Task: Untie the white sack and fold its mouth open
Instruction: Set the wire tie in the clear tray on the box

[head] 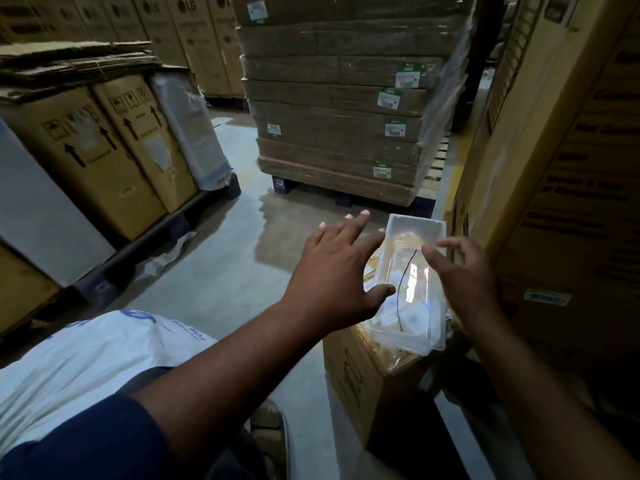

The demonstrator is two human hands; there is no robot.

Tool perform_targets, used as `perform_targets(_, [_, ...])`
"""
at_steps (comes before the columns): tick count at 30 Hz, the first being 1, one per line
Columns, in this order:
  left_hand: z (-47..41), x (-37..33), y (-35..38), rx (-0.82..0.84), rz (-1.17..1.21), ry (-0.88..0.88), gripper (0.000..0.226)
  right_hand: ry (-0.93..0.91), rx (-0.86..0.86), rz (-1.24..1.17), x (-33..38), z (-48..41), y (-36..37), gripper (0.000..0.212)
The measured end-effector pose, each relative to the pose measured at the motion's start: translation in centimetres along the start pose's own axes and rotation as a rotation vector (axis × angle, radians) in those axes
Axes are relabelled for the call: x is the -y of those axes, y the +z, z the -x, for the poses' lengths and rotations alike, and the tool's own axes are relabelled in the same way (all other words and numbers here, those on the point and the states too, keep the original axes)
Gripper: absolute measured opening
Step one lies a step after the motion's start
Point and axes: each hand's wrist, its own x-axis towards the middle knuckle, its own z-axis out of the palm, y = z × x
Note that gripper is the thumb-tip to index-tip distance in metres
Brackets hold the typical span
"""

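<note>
White sack (86, 355) lies low on the left beside the left forearm, untouched, its tie out of view. Over a clear tray (415, 221) the left hand (337, 271) and right hand (464, 275) hover spread and empty. Best find the knot first, then ease it loose.

We can read only the LG logo on the tall brown cartons (194, 36) at the far left and see black up-arrow signs on the nearer left cartons (86, 150), while print on the right-hand carton (571, 202), the green-edged stickers (407, 79) and the white sack (86, 358) is too blurred for us.
</note>
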Motion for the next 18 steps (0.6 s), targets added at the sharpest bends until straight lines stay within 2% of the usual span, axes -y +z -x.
perform_targets(4, [-0.1, 0.9, -0.2, -0.016, -0.033, -0.008, 0.1, -0.243, -0.096, 0.203, 0.5, -0.2, -0.5, 0.067])
perform_targets(7, [0.0, 1.4, -0.4, -0.042, -0.068, -0.016, 0.109, -0.366, -0.093, 0.369, 1.2, -0.2, -0.6, 0.088])
perform_targets(9, [0.0, 1.8, -0.6, -0.063, -0.083, -0.022, 0.112, -0.441, -0.082, 0.453, 1.5, -0.3, -0.3, 0.095])
perform_targets(15, [0.6, 3.5, -2.3, -0.124, -0.146, -0.068, 0.114, -0.548, -0.046, 0.566, 4.3, -0.1, 1.5, 0.099])
perform_targets(18, [1.6, 5.2, -3.8, -0.155, -0.199, -0.116, 0.116, -0.617, -0.02, 0.548, 6.7, 0.1, 3.7, 0.098])
